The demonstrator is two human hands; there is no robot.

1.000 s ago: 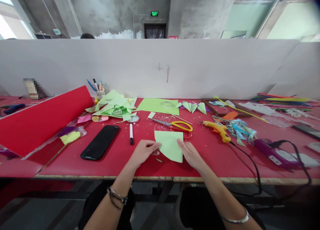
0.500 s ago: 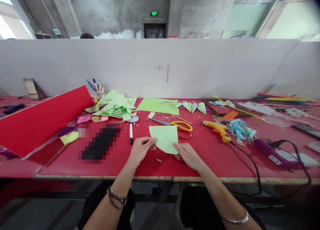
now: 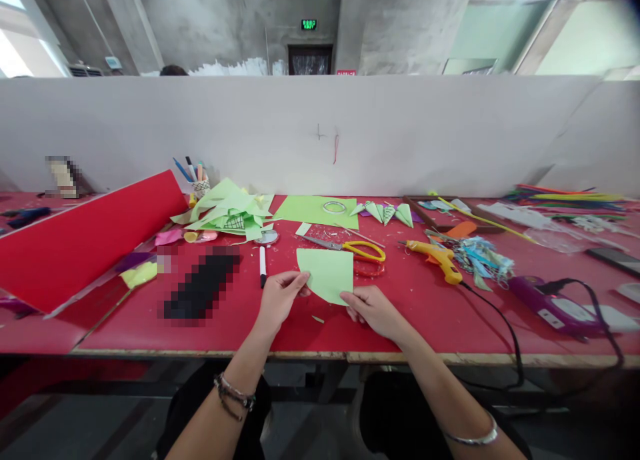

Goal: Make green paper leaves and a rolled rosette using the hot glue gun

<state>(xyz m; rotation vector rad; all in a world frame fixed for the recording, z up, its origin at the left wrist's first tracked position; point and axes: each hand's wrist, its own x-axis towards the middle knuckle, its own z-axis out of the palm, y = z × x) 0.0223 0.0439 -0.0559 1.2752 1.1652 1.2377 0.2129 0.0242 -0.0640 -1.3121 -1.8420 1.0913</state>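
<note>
A light green piece of paper (image 3: pixel 326 273), cut with a curved lower-left edge, is held up over the red table between my hands. My left hand (image 3: pixel 284 293) pinches its left side between thumb and fingers. At the lower right corner, my right hand (image 3: pixel 371 308) grips it with the thumb on top; the other fingers are partly hidden. Just beyond the paper lie scissors with yellow handles (image 3: pixel 365 249), blades pointing left. A small paper scrap (image 3: pixel 317 319) rests on the table below the sheet.
Left are a marker (image 3: pixel 263 267), a pile of green paper (image 3: pixel 225 210) and a large red sheet (image 3: pixel 95 237). Several green paper cones (image 3: pixel 387 213) and a tape ring (image 3: pixel 334 208) lie at the back. On the right, a yellow glue gun (image 3: pixel 437 260) trails its black cord.
The paper has shifted slightly left and upward. My right thumb has slid a little left along its lower edge; my left hand has barely moved.
</note>
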